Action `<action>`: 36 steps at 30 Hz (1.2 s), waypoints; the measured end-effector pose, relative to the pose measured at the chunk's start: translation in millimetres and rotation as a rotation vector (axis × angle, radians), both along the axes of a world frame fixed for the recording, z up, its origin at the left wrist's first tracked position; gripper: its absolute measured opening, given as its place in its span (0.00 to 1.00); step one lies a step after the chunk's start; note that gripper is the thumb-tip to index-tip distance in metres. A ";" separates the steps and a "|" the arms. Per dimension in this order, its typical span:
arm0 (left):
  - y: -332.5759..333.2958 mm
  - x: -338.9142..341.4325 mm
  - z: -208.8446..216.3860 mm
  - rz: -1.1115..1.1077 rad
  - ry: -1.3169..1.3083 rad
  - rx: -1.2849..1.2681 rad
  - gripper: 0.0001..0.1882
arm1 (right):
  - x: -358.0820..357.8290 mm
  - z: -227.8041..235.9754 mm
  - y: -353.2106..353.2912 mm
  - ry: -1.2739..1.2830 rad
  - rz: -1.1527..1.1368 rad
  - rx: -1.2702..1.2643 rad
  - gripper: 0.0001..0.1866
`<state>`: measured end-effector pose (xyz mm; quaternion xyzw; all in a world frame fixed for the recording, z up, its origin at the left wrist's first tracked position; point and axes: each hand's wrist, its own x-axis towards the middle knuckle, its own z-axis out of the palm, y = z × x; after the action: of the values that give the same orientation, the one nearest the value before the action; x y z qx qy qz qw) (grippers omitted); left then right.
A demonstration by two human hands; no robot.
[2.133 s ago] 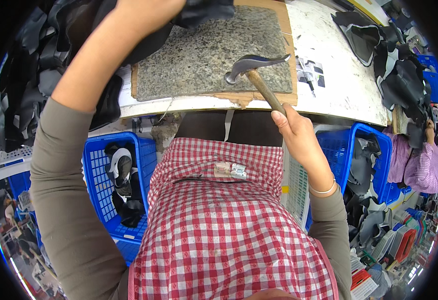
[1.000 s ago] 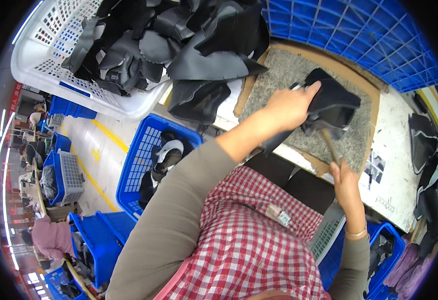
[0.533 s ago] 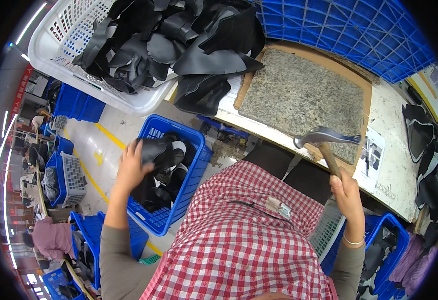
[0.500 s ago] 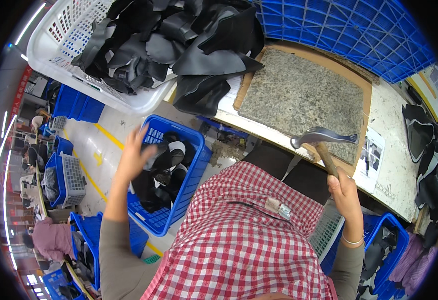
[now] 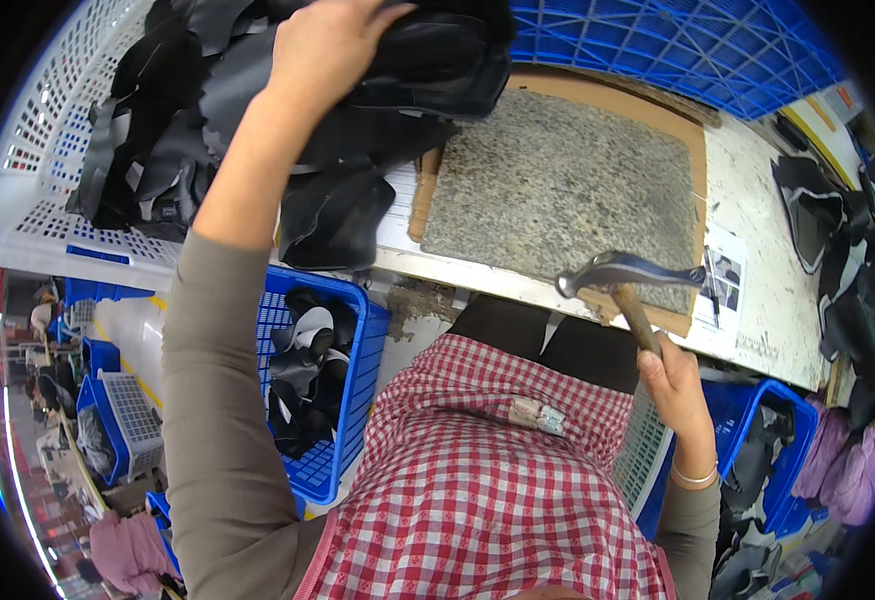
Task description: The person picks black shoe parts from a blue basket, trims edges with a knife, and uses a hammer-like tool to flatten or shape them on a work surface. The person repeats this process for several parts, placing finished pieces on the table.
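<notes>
My left hand [image 5: 333,45] reaches up and grips a black leather piece [image 5: 438,60] at the top of the pile in the white basket [image 5: 38,180]. My right hand [image 5: 673,375] holds a hammer [image 5: 623,280] by its wooden handle, the metal head hovering over the near edge of the grey stone slab [image 5: 568,185]. The slab lies bare on a brown board on the white workbench [image 5: 768,290].
A blue crate [image 5: 343,400] with black and white pieces stands on the floor at my left. Another blue crate [image 5: 758,440] is at my right, a blue basket [image 5: 678,50] behind the slab. Black leather pieces [image 5: 838,240] lie on the bench's right end.
My left hand has risen from the blue floor crate to the white basket and gripped a black piece. The hammer stays held near the slab's front edge.
</notes>
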<state>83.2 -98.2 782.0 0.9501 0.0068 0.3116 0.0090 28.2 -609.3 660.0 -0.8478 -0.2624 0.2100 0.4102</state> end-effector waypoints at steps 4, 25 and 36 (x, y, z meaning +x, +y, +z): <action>-105.5 -20.8 -23.0 -0.067 -0.372 0.487 0.23 | -3.2 -0.9 1.0 -0.077 -0.140 -0.006 0.16; -186.1 -14.9 -142.4 -0.144 0.380 -0.088 0.33 | 48.6 -17.2 18.1 -0.571 -0.217 -0.350 0.21; -178.6 -10.6 -141.6 -0.143 0.519 -0.199 0.30 | 57.2 -11.5 29.1 -0.464 -0.075 -0.334 0.20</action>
<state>72.6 -276.9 640.4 0.9906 -0.0279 0.0545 0.1219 85.4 -580.2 648.5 -0.9382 -0.2795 0.0355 0.2012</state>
